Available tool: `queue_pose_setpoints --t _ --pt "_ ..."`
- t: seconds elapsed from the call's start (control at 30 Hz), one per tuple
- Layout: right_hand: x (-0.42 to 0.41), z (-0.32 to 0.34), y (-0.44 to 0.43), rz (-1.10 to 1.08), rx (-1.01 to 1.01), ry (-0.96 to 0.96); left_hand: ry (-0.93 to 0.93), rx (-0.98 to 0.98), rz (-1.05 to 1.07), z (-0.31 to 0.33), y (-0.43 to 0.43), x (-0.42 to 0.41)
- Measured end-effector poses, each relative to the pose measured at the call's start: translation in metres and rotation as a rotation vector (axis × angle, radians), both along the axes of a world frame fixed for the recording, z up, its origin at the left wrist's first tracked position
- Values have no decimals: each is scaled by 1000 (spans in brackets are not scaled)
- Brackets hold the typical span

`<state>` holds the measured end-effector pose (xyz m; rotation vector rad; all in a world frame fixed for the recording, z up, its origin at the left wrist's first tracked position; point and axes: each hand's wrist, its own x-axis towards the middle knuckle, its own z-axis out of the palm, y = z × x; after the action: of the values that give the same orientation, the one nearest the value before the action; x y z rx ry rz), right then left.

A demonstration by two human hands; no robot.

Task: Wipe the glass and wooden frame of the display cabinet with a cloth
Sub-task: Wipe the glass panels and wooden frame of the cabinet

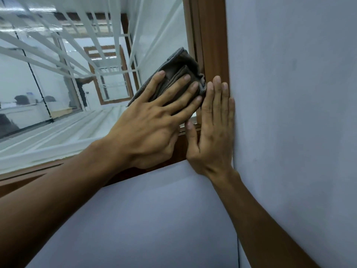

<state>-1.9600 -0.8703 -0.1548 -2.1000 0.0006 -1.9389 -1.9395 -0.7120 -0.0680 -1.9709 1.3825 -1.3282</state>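
cloth (178, 66): grey-brown soft woven fabric, matt, folded layers. frame (214, 45): brown wood-look, smooth, slight satin sheen. glass (77, 84): clear, glossy, strongly reflective. wall (289, 93): pale grey, smooth, matt. bars (48, 47) behind the glass: white, smooth painted finish.

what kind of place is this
Likely an office, though that's a guess: a glass pane in a wooden frame set in a pale wall, with a desk and chairs dimly visible in the glass.
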Motion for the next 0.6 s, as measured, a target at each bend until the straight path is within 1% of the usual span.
queue_pose_setpoints --t 0.17,0.27,0.4,0.5,0.6 --pt "-3 -9 -1 31 -5 12 30 48 -23 -2 2 0" --pt "-4 -17 0 30 16 18 69 114 -60 1 6 2" --pt "-4 -28 1 21 35 28 175 217 -116 5 9 2" --pt "-4 -30 0 20 30 26 261 254 -147 17 19 1" --pt "-3 -31 0 24 29 23 189 243 -146 22 25 3"
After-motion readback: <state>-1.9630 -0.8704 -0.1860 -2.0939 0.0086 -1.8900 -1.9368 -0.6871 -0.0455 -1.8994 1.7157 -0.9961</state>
